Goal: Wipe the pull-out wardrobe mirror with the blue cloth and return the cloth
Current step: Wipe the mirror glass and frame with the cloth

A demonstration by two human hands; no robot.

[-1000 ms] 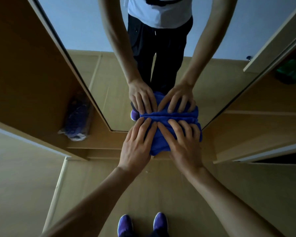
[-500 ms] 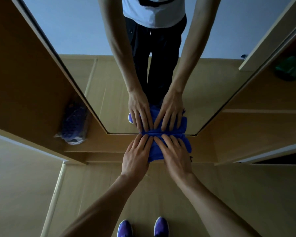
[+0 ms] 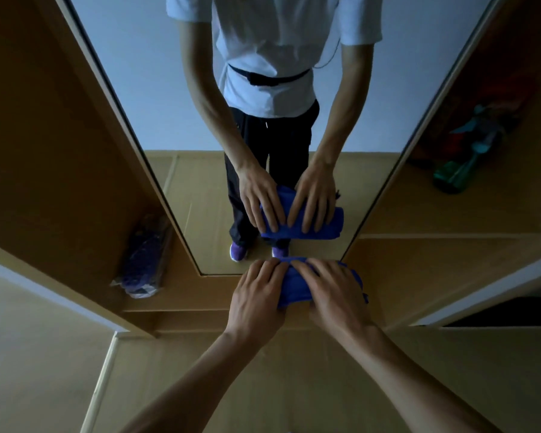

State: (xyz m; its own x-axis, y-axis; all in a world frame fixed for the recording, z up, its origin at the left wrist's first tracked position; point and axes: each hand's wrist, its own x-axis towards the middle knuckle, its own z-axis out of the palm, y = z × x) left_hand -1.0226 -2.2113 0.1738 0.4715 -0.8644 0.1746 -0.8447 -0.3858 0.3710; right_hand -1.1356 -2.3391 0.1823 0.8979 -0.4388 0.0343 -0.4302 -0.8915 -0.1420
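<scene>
A person's left hand (image 3: 256, 295) and right hand (image 3: 338, 295) lie side by side on a bunched blue cloth (image 3: 295, 285), just below the bottom edge of the pull-out wardrobe mirror (image 3: 281, 135). The fingers of both hands are bent over the top of the cloth and clutch it, with blue fabric showing between the two hands and at the right hand's outer side. The cloth sits against the wooden panel (image 3: 372, 270) under the glass. The tall mirror reflects the person's white shirt, dark trousers, purple shoes and both hands on the cloth. To the left, a clear-wrapped purple bundle (image 3: 144, 260) lies in an open wardrobe compartment. To the right, a green object (image 3: 453, 179) rests on a wardrobe shelf (image 3: 450, 220).
</scene>
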